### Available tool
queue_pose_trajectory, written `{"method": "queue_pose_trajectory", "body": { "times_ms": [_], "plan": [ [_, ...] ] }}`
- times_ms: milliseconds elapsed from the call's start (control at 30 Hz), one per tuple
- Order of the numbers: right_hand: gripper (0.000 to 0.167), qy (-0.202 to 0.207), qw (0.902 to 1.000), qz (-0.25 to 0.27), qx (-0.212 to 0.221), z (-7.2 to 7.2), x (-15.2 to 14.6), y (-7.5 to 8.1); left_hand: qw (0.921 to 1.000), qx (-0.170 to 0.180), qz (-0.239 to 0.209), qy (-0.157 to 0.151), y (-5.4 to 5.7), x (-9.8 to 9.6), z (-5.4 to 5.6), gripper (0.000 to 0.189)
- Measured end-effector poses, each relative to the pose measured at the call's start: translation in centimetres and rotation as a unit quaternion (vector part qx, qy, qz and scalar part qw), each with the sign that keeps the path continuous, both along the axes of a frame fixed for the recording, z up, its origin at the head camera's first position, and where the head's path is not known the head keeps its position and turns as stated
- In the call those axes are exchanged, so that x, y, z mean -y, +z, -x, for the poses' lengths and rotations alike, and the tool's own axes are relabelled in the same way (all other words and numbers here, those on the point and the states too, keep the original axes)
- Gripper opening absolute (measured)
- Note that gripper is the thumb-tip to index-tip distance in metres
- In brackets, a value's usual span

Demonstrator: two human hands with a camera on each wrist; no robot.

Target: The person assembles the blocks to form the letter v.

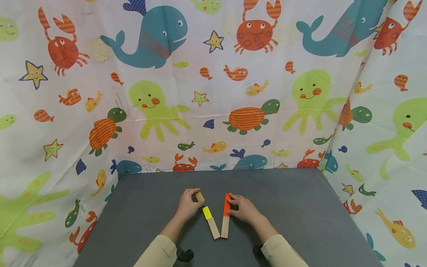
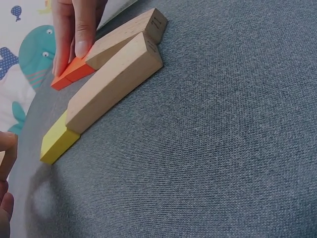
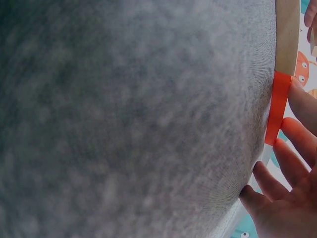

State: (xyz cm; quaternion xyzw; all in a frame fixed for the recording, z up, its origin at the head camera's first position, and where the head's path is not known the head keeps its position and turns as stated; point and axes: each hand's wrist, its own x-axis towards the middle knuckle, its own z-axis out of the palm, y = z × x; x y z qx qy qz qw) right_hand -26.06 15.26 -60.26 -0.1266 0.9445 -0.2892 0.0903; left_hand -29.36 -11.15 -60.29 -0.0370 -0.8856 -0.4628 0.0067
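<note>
Near the middle of the table, my left hand (image 1: 188, 203) pinches a small plain wooden block (image 1: 199, 196). Just below it, a yellow block (image 1: 207, 213) sits end to end with a longer wooden block (image 1: 214, 228), slanting down to the right. Beside this row, orange blocks (image 1: 227, 204), with a seam between them in the left wrist view, line up with another wooden block (image 1: 225, 227). The two rows almost meet at their near ends, forming a V. My right hand (image 1: 244, 207) touches the orange blocks with thumb and fingertips, its fingers spread in the right wrist view.
A grey cloth (image 1: 287, 207) covers the table. Behind it hangs a white curtain (image 1: 213, 141) printed with sea animals. Dark straps (image 1: 184, 255) are at both wrists, below the light sleeves. Numbers mark the wooden blocks' ends in the left wrist view.
</note>
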Motion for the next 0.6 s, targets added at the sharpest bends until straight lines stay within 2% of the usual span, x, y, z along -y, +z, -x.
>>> {"method": "queue_pose_trajectory", "body": {
  "times_ms": [400,600],
  "plan": [
    [0.060,-0.001,1.0000,0.002,-0.001,-0.1,0.0,-0.2,0.9999,0.010,-0.003,-0.011,-0.5,-0.3,-0.1,0.053],
    [0.062,-0.001,1.0000,0.004,0.003,0.0,-0.2,-0.1,0.9997,0.014,0.009,-0.018,-1.1,-0.4,0.0,0.053]
  ]
}}
